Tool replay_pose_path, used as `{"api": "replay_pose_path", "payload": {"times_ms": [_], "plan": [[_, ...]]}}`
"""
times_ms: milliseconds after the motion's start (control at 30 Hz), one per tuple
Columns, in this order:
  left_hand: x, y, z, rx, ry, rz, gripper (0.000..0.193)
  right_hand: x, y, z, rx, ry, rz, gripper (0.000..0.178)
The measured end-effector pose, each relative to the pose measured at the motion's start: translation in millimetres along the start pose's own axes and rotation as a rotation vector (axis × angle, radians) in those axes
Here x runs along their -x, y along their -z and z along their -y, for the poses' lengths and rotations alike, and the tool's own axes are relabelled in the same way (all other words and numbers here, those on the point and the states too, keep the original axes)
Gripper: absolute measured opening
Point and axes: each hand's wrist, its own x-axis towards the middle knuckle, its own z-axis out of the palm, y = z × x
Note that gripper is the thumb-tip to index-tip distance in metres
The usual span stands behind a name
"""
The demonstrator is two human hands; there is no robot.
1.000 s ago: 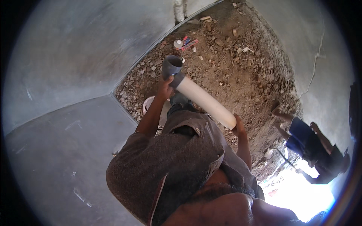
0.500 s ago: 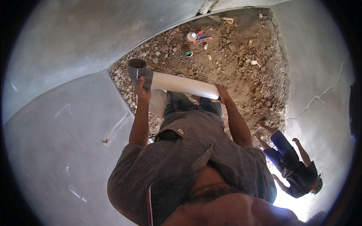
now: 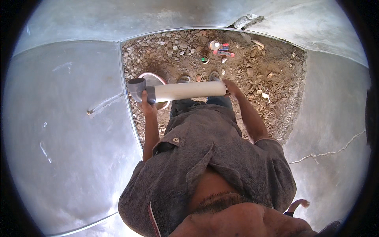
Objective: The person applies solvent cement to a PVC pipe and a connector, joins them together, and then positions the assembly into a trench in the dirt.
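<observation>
Between the left hand (image 3: 148,106), its fingers grasping a grey elbow (image 3: 136,90), and the right hand (image 3: 232,87), clasping the opposite end (fingertips partly hidden), a white pipe (image 3: 189,91) spans nearly level above rubble-strewn ground (image 3: 282,114); partly behind it sits a pink-rimmed basin (image 3: 156,75); farther off, a pale container (image 3: 214,45).

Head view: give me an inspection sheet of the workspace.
Surface: uneven ground of soil and broken stone.
Job's things: white pipe with a grey elbow on its left end.
Clutter: red-rimmed basin partly behind the pipe; bottle, red flat item and small round tin on the ground.
Hands: left hand grips the elbow; right hand holds the pipe's right end.
Cables: nothing seen.
Surroundings: smooth grey walls, a crack at right; another person's limb, lower right.
</observation>
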Motion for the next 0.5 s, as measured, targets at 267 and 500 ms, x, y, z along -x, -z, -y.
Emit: {"api": "replay_pose_path", "payload": {"times_ms": [267,500], "plan": [[60.4,28.0,23.0,0.023,-0.042,-0.243,0.073,-76.4,132.3,-30.9,0.335,0.150,-0.197,0.042],[52.2,35.4,29.3,-0.047,-0.161,-0.240,0.074,-60.8,132.1,-40.1,0.493,0.125,-0.321,0.042]]}}
